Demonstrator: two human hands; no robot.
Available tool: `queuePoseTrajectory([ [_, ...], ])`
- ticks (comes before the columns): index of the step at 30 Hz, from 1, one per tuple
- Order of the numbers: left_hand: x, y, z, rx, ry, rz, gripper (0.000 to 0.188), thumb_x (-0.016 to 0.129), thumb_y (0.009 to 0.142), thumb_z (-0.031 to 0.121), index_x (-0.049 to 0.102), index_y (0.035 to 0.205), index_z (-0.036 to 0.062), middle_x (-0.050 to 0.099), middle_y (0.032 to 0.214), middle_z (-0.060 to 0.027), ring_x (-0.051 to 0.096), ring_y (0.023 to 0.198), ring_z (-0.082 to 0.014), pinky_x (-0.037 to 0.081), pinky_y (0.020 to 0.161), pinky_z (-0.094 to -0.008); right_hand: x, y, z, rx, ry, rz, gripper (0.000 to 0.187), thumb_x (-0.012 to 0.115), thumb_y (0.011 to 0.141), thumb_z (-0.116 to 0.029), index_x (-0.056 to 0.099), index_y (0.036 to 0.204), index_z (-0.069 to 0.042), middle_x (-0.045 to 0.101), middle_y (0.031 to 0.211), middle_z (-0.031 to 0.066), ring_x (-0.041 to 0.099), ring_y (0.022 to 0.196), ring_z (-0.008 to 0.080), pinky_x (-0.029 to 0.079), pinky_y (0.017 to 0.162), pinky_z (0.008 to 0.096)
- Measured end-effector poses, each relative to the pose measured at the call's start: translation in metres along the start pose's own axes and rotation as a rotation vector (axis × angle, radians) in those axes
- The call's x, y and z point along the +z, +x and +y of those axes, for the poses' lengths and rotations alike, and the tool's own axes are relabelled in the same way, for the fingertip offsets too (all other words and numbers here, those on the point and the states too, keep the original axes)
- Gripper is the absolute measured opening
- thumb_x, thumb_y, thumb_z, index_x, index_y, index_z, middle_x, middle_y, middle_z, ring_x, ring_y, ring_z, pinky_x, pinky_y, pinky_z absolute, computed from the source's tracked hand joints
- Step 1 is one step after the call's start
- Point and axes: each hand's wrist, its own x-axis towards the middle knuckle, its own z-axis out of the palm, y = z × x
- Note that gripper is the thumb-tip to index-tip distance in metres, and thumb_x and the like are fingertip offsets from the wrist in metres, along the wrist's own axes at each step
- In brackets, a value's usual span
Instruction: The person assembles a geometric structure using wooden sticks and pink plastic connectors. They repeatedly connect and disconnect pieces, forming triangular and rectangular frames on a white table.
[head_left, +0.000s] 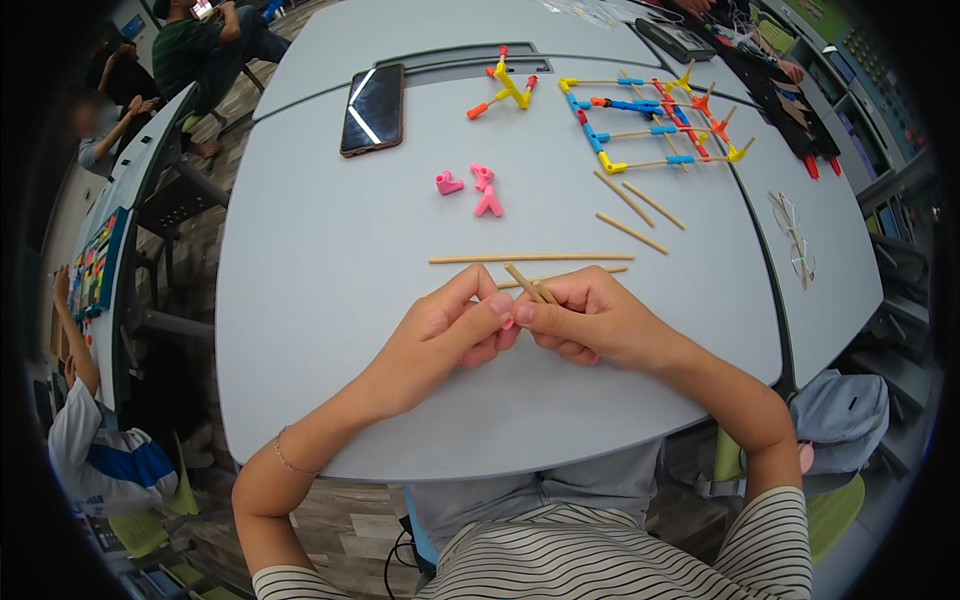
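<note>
My left hand (462, 322) and my right hand (598, 318) meet fingertip to fingertip above the near part of the table. Short wooden sticks (522, 281) poke up from my right hand's closed fingers. My left hand is pinched closed; a small bit of pink shows where the fingertips meet, and what it belongs to is hidden. Just beyond my hands lies a long wooden stick (530, 260), with another stick (612, 270) partly hidden behind my fingers. Farther off, pink plastic connectors (488, 203) sit in a loose group, and several short sticks (632, 233) lie to their right.
At the far right stands a frame of sticks and coloured connectors (602, 136). A small yellow and red connector piece (512, 92) and a phone (373, 110) lie farther left. Glasses (793, 240) rest on the adjoining right table. Other people sit at the left; a grey backpack (842, 420) is at the right.
</note>
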Motion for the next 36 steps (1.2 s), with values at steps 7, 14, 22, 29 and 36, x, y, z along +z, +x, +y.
queuePoseTrajectory([
  [7, -0.005, 0.0, -0.003, 0.059, -0.08, 0.059, 0.019, 0.051, 0.102, 0.024, 0.046, 0.092, 0.0094, 0.048, 0.073, 0.002, 0.035, 0.062, -0.0053, 0.028, 0.055, -0.0226, 0.0, 0.004, -0.003, -0.045, 0.008, 0.124, 0.039, 0.053, 0.104, -0.04, 0.066, 0.096, -0.004, 0.039, 0.06, -0.0089, 0.028, 0.047, 0.0023, 0.024, 0.042, 0.0223],
  [14, -0.003, 0.007, -0.001, -0.03, -0.132, 0.045, 0.024, 0.049, 0.095, 0.023, 0.06, 0.097, 0.0021, 0.045, 0.066, 0.0021, 0.034, 0.06, -0.0065, 0.03, 0.057, -0.024, -0.011, 0.01, 0.004, -0.222, 0.204, 0.162, 0.039, 0.048, 0.106, -0.042, 0.061, 0.098, -0.006, 0.045, 0.077, -0.0046, 0.042, 0.07, 0.0058, 0.036, 0.062, 0.0206],
  [22, 0.011, 0.005, -0.011, 0.074, 0.222, 0.038, 0.046, 0.051, 0.102, 0.044, 0.066, 0.101, 0.0004, 0.046, 0.07, 0.0052, 0.036, 0.063, -0.0044, 0.029, 0.057, -0.0206, 0.001, 0.006, 0.006, -0.304, 0.347, 0.142, 0.038, 0.047, 0.106, -0.045, 0.053, 0.095, -0.009, 0.046, 0.076, -0.0045, 0.038, 0.066, 0.0051, 0.034, 0.059, 0.0212],
  [29, 0.0, 0.007, -0.017, 0.032, -0.182, 0.016, 0.045, 0.057, 0.101, 0.047, 0.062, 0.1, 0.0025, 0.04, 0.066, 0.006, 0.033, 0.059, -0.0054, 0.027, 0.056, -0.0222, -0.003, 0.004, 0.0, -0.362, 0.15, 0.325, 0.029, 0.052, 0.106, -0.034, 0.054, 0.099, -0.005, 0.051, 0.073, -0.0005, 0.033, 0.054, 0.0033, 0.029, 0.049, 0.0214],
  [36, -0.011, 0.005, -0.006, 0.103, -0.251, 0.185, 0.038, 0.053, 0.103, 0.04, 0.052, 0.083, 0.0088, 0.035, 0.063, 0.0061, 0.027, 0.056, -0.0066, 0.025, 0.054, -0.0259, -0.016, 0.002, -0.005, -0.226, -0.131, 0.292, 0.025, 0.058, 0.102, -0.027, 0.061, 0.095, -0.003, 0.06, 0.071, 0.0014, 0.04, 0.053, 0.0042, 0.031, 0.049, 0.0227],
])
